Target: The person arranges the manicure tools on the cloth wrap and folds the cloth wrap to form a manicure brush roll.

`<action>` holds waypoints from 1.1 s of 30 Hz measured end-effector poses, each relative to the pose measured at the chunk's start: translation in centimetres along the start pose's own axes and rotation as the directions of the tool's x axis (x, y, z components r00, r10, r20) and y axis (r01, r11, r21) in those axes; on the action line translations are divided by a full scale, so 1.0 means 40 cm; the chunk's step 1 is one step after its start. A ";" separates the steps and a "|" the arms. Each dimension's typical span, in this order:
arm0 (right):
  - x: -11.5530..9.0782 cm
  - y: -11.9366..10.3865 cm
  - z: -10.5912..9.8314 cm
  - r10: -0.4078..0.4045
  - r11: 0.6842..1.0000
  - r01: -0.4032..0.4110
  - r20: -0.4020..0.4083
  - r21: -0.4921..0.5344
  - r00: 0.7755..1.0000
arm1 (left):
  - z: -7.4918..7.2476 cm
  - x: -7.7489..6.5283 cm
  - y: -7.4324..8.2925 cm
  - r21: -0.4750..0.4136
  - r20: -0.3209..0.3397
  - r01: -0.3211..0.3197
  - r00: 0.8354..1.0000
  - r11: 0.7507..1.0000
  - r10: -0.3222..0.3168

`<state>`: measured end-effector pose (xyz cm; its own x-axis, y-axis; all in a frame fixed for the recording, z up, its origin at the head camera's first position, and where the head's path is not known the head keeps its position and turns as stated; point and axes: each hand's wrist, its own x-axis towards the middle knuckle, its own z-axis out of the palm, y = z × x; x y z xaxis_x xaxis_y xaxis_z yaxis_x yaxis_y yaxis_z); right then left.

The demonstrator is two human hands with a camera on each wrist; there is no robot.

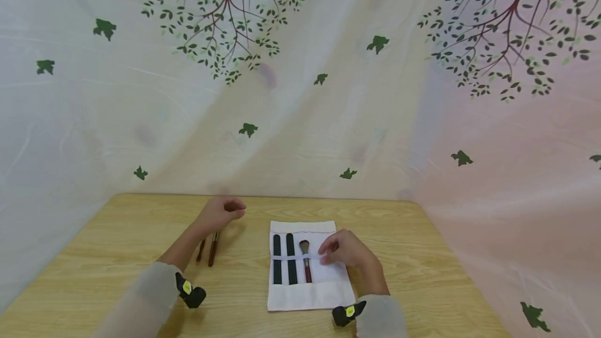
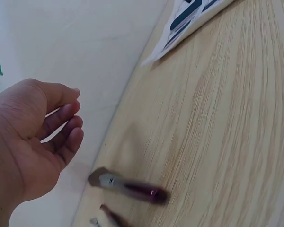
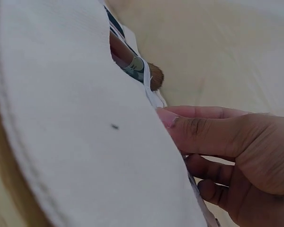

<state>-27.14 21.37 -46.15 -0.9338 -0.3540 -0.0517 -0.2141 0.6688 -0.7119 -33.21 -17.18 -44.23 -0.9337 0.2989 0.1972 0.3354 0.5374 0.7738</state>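
Observation:
A white fabric brush roll (image 1: pixel 310 296) lies unfolded on the table. Behind its elastic band (image 1: pixel 279 257) sit two dark green flat strips (image 1: pixel 277 270) and a makeup brush (image 1: pixel 307 262) with a dark red handle, bristles pointing away. My right hand (image 1: pixel 349 249) pinches the band at the roll's right side; in the right wrist view the front flap hides part of this. To the left, my left hand (image 1: pixel 220 215) hovers with loosely bent fingers and nothing in them. Below it lie a thicker makeup brush (image 2: pixel 137 189) and a slimmer brush (image 2: pixel 112 216).
The light wooden table (image 1: pixel 239 296) reaches back to a pale curtain (image 1: pixel 291 160) printed with branches and green leaves. Table surface separates the loose brushes from the roll. Both wrists carry small black cameras (image 1: pixel 191 292).

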 end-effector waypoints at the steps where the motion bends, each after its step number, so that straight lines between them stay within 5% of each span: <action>1: 0.000 -0.001 0.001 0.000 1.000 0.000 0.002 -0.002 1.000 | -0.010 -0.005 -0.005 0.008 -0.004 0.007 1.000 1.000 -0.007; 8: -0.004 -0.003 0.007 0.024 1.000 -0.024 0.005 0.001 1.000 | -0.059 -0.047 -0.031 0.096 -0.019 0.061 0.998 0.994 -0.060; 15: -0.002 -0.001 0.008 0.035 0.999 -0.036 0.020 0.015 0.999 | -0.077 -0.083 -0.035 0.191 0.006 0.042 0.999 0.981 -0.044; 33: 0.003 0.009 0.009 -0.001 0.999 0.000 0.039 0.034 0.999 | -0.015 -0.093 -0.035 0.238 0.001 0.115 0.993 0.964 -0.119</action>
<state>-27.23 21.33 -46.65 -0.9215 -0.3804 -0.0783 -0.2042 0.6461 -0.7354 -30.30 -19.51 -45.69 -0.9668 0.2339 0.1033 0.2460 0.7406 0.6253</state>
